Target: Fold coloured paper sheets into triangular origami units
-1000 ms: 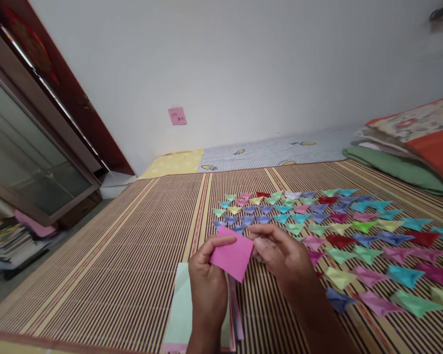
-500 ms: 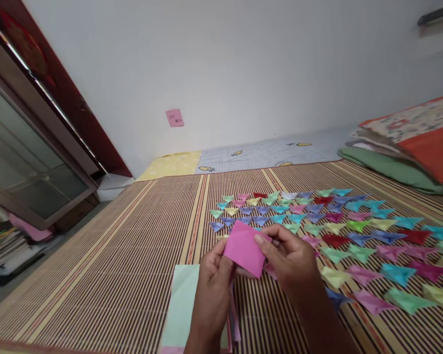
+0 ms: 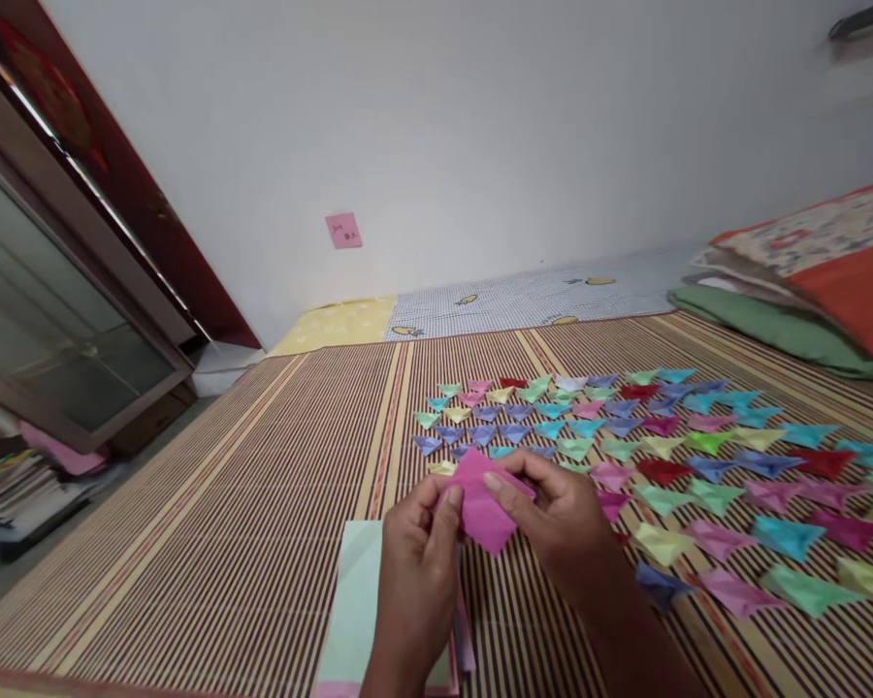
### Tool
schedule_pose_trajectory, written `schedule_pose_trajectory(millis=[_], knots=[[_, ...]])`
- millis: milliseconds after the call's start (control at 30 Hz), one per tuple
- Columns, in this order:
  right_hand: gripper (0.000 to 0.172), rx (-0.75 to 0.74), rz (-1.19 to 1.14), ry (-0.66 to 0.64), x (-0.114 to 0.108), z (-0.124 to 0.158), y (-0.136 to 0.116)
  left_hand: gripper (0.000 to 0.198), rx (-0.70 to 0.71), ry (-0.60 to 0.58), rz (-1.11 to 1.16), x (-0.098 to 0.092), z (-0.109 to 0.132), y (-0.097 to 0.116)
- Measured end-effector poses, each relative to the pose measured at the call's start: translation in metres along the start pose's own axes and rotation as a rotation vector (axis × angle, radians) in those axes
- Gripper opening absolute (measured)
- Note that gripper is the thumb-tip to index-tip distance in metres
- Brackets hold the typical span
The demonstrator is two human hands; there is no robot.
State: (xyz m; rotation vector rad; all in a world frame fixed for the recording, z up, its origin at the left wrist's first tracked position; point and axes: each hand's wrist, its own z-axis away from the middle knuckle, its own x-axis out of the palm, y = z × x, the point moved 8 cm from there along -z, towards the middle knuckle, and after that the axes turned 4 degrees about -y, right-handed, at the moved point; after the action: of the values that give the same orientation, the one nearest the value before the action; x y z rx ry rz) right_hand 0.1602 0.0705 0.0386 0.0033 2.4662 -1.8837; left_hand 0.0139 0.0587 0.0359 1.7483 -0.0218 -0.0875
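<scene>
A pink paper square, partly folded, is held above the striped bamboo mat. My left hand pinches its left edge with thumb and fingers. From the right, my right hand grips it, the thumb lying on top of the sheet. Beneath my left hand lies a stack of flat paper sheets, pale green on top. Several folded paper shapes in pink, blue, green, yellow and red are laid in rows on the mat, right of my hands and beyond them.
Folded bedding and a patterned cushion lie at the right. A glass-fronted cabinet stands at the left, with books and clutter below it. A pink note is stuck on the white wall.
The pink sheet went from a flat square held in both hands to a narrower, partly folded shape. My hands have drawn closer together, and the right thumb now rests on the paper.
</scene>
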Motion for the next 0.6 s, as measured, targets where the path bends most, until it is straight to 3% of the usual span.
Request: schedule_pose_trajectory(millis=[167,300,367,467,600], knots=[[0.024,0.019,-0.124,-0.002,0.000,0.000,0.002,0.043,0.004,-0.060,-0.034,0.001,0.000,-0.002],[0.028,0.116,-0.237,-0.016,0.003,0.000,0.010,0.025,0.004,-0.041,0.030,-0.005,0.002,0.003],[0.027,0.125,-0.257,-0.017,0.005,0.000,0.013,0.032,0.021,-0.109,0.019,-0.004,0.004,0.010],[0.026,0.089,-0.237,-0.052,0.010,0.000,0.012,0.027,0.013,-0.253,-0.037,-0.001,0.006,0.012],[0.033,0.058,-0.147,-0.094,0.013,0.000,0.009,0.030,-0.078,-0.182,0.110,-0.012,0.000,-0.006]])
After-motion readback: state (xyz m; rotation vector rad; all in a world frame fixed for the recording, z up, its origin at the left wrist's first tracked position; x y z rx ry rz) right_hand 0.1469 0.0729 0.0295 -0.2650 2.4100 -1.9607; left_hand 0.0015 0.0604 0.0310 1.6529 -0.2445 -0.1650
